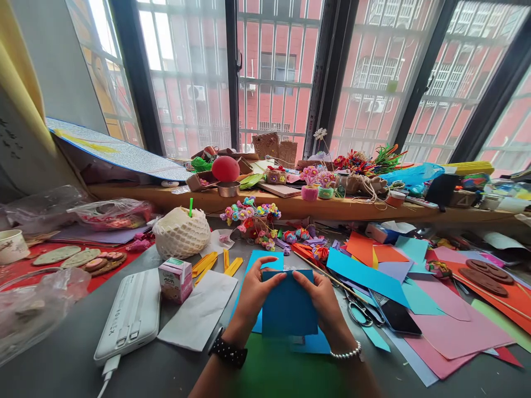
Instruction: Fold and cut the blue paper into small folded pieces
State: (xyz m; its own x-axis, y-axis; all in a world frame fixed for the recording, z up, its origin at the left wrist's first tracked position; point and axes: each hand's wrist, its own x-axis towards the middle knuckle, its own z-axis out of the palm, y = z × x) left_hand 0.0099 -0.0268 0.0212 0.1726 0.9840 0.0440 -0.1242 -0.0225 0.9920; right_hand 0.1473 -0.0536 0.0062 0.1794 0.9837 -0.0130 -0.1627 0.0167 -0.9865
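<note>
Both hands hold up a sheet of blue paper (289, 307), roughly square, over the grey table. My left hand (258, 290) pinches its upper left edge between thumb and fingers, with a black dotted band on the wrist. At the upper right edge, my right hand (324, 301) grips it the same way, a beaded bracelet on the wrist. Behind and below the sheet lie more pieces of blue paper, partly hidden. A green surface (286, 367) shows beneath my wrists, blurred. Scissors (360, 310) lie just right of my right hand, beside a black phone (396, 316).
To the left are a white power bank (131, 309) with a cable, a small drink carton (176, 281), a white paper (203, 312) and a netted coconut (181, 232). Coloured paper sheets (460, 337) spread over the right side. Craft flowers (251, 215) and a cluttered windowsill stand behind.
</note>
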